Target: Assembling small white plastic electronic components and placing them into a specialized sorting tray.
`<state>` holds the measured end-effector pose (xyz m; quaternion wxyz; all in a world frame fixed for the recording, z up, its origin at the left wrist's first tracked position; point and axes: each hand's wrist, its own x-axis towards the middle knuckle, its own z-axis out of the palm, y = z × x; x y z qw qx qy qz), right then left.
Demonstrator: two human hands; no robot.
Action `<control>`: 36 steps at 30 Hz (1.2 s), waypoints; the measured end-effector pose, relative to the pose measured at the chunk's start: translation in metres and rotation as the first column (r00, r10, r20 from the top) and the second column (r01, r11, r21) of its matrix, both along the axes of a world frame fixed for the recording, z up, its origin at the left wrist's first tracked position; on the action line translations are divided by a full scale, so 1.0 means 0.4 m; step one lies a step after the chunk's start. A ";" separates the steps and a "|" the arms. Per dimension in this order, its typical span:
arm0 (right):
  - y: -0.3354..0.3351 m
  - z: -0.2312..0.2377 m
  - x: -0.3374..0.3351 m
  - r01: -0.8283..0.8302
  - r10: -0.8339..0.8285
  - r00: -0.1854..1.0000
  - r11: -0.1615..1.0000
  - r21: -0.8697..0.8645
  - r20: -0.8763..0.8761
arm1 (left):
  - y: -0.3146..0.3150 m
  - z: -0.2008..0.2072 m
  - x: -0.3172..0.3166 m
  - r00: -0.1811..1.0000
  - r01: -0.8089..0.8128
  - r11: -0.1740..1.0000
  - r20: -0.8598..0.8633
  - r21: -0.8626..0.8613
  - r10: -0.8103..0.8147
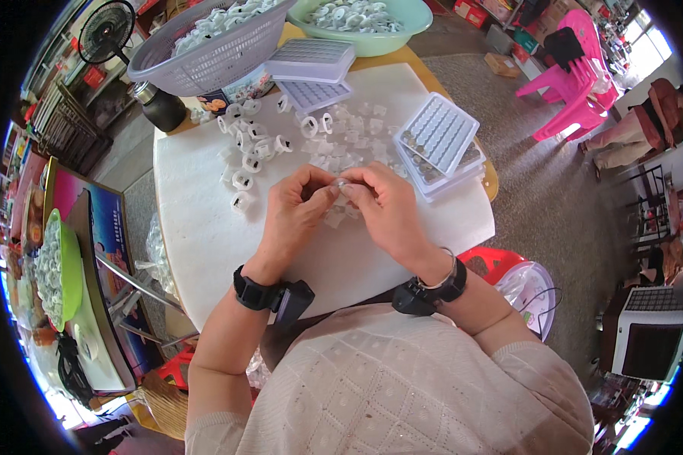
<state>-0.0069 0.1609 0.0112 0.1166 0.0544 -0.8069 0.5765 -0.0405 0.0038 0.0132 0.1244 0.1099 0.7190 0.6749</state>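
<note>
My left hand (300,205) and my right hand (387,208) meet over the white tabletop (220,258). Both pinch a small, shiny, pale piece (340,183) between thumbs and forefingers; the fingertips cover most of it, so its exact kind does not show. Just beyond my fingers lie many small translucent plastic pieces (349,140), loosely scattered. To their left are several white ring-shaped plastic parts (254,144) with dark slots. Right of my right hand, a ridged plastic tray (442,130) rests at an angle on a stack of pale boxes (436,186) holding small round pieces.
At the table's far edge stand a grey basket (212,64) and a green basin (406,42), both filled with white parts. Two more ridged trays (311,64) lie nearby. A dark bottle (159,108) stands far left. Pink chairs (573,83) and a red stool (489,262) are at right.
</note>
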 end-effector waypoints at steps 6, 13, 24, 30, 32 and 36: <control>0.003 0.038 0.022 0.041 -0.017 0.979 0.992 -0.117 0.204 | 0.002 0.006 0.001 0.991 -0.007 0.993 0.134 0.119 -0.009; 0.030 0.032 0.002 0.045 -0.048 0.997 0.998 0.046 0.057 | -0.003 0.019 0.002 0.987 0.048 0.992 0.146 0.117 -0.065; 0.063 0.070 -0.004 -0.111 0.114 0.984 0.993 -0.030 0.136 | -0.010 0.020 -0.005 0.950 0.206 0.969 0.210 0.134 -0.231; 0.041 0.020 0.013 -0.013 0.034 0.988 0.991 -0.136 0.150 | 0.003 0.011 -0.003 0.968 0.035 0.972 0.233 0.234 -0.091; 0.027 0.014 0.016 0.003 0.022 0.986 0.989 -0.148 0.167 | 0.012 0.019 0.005 0.977 0.030 0.969 0.197 0.246 -0.080; 0.017 0.021 0.020 0.026 -0.013 0.988 0.996 -0.087 0.152 | 0.012 0.013 0.005 0.982 0.047 0.973 0.166 0.228 -0.086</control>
